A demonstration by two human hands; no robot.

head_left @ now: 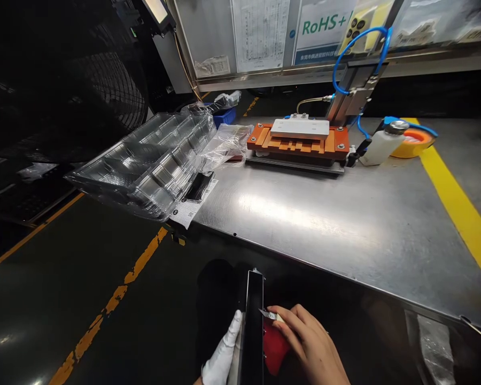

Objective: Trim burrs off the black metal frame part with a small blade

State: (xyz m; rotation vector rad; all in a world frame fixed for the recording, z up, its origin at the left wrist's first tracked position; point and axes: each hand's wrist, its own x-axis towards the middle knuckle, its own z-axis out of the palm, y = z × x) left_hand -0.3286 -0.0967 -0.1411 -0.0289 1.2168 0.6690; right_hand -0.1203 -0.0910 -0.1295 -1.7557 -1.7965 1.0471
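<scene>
My left hand, in a white glove, grips a long black rectangular part along its left side. The part is held upright in front of the bench's near edge, and its lower end runs out of view. My bare right hand pinches a small knife with a pale handle. Its pointed blade lies at the part's right edge, though I cannot tell whether it touches. Something red shows below the knife, between the part and my right hand.
A metal bench carries an orange fixture with a pneumatic cylinder, a white bottle and yellow tape. Clear plastic trays overhang its left end, beside a black piece on paper. A large fan stands left.
</scene>
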